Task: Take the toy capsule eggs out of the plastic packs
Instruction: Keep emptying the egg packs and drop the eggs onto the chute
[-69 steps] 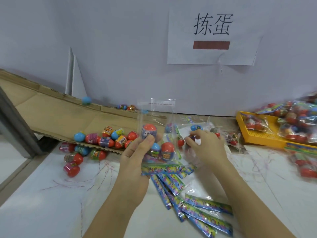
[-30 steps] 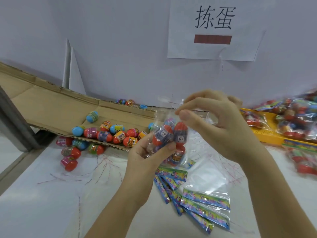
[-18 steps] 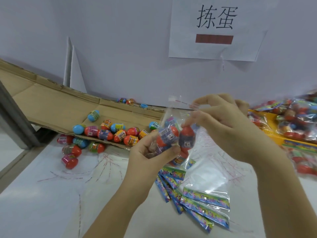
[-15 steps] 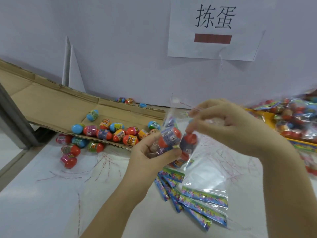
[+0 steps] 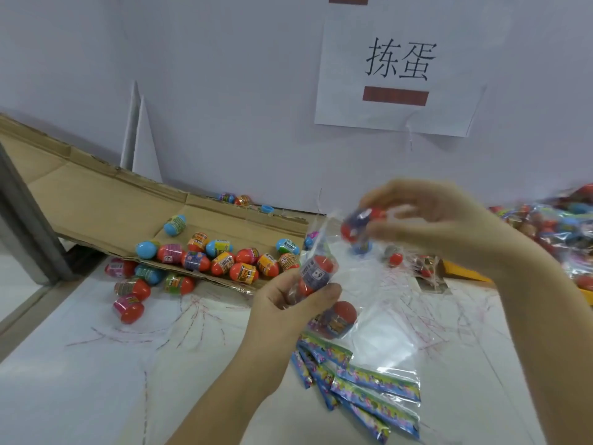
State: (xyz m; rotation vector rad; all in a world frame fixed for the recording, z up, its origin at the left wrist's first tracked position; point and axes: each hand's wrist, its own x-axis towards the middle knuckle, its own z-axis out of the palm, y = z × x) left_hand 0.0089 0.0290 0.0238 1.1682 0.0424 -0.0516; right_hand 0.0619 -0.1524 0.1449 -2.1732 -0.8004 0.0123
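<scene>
A red toy capsule egg (image 5: 359, 224) sits pinched in the curled fingers of the right hand (image 5: 433, 226), at 1 o'clock from the plastic pack (image 5: 322, 247) and seemingly just clear of its mouth, though blur hides the edge. The left hand (image 5: 288, 303) grips the pack's lower half around a second egg (image 5: 317, 271), long axis running 7 to 1 o'clock, red end toward the right hand. The loose eggs (image 5: 224, 258) on the cardboard (image 5: 106, 207) at 9 o'clock look the likely drop spot
</scene>
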